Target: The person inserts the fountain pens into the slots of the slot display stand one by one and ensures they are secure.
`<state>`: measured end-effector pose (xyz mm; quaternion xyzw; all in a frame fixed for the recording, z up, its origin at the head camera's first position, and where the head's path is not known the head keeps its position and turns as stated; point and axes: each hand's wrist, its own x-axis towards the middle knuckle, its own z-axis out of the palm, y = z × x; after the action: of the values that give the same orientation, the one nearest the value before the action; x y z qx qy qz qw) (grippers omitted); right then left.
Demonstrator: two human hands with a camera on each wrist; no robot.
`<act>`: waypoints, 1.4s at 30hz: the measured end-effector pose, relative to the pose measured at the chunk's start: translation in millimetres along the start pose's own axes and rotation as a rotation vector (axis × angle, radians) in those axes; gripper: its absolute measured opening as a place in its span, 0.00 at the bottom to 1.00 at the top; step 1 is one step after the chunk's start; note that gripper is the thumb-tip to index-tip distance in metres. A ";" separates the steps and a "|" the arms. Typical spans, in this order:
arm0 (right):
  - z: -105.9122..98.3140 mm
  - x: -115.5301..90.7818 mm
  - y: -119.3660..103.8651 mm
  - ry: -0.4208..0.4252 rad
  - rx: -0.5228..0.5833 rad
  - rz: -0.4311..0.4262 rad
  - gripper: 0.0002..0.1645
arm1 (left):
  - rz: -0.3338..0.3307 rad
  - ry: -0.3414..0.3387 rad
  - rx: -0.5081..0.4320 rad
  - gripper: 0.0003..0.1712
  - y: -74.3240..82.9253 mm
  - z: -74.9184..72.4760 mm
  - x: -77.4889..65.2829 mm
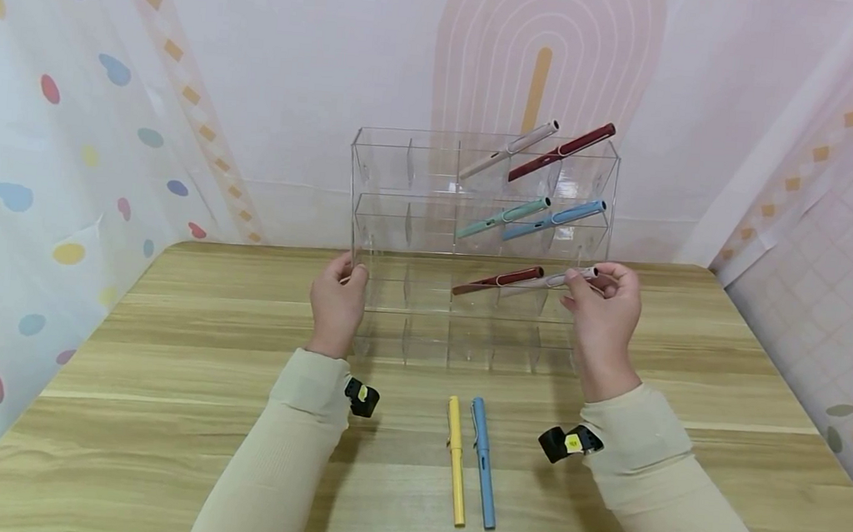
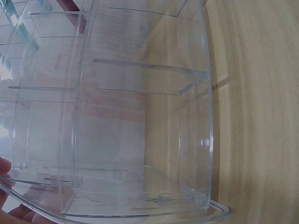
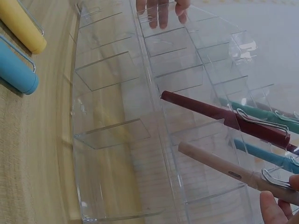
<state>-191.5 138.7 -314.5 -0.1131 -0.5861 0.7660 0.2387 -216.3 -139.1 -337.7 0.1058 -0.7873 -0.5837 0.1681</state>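
Note:
A clear acrylic pen rack point(image 1: 412, 252) with tiers of compartments stands upright at the back of the table. My left hand point(image 1: 338, 305) grips its left side panel, thumb in front, fingers behind. My right hand point(image 1: 606, 314) pinches the capped end of a pale pinkish fountain pen point(image 3: 217, 164) slanting in the third tier's right part. Left of it leans a dark red pen point(image 1: 496, 281). The second tier holds a mint green pen point(image 1: 501, 218) and a blue pen point(image 1: 554, 220). Up top lean another pale pen point(image 1: 511, 149) and a dark red pen point(image 1: 561, 153).
A yellow pen point(image 1: 457, 460) and a blue pen point(image 1: 484, 463) lie side by side on the wooden table point(image 1: 159, 412), in front of the rack. Behind hangs a patterned curtain point(image 1: 314, 65).

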 end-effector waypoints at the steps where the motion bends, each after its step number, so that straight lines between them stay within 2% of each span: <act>1: 0.2 0.0 0.3 -0.001 0.000 -0.002 0.18 | 0.000 -0.001 -0.001 0.22 0.2 -0.1 -0.2; 19: -0.4 -1.9 2.7 -0.015 -0.066 -0.019 0.19 | 0.001 -0.002 -0.001 0.22 0.8 -0.6 -1.5; 29: -1.7 -3.1 3.2 -0.018 -0.047 -0.031 0.19 | -0.004 -0.012 0.003 0.23 1.3 -1.4 -1.8; 37: -12.3 -5.7 -4.6 -0.029 -0.140 -0.010 0.21 | -0.012 -0.015 -0.001 0.23 0.3 -1.4 -1.4; 42: -22.9 -13.1 -7.2 -0.044 -0.208 -0.028 0.22 | -0.004 -0.009 -0.005 0.23 0.0 -0.7 -0.6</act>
<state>-168.1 152.9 -315.6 -0.1121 -0.6690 0.7000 0.2232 -215.5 -139.5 -337.5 0.1042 -0.7864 -0.5865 0.1635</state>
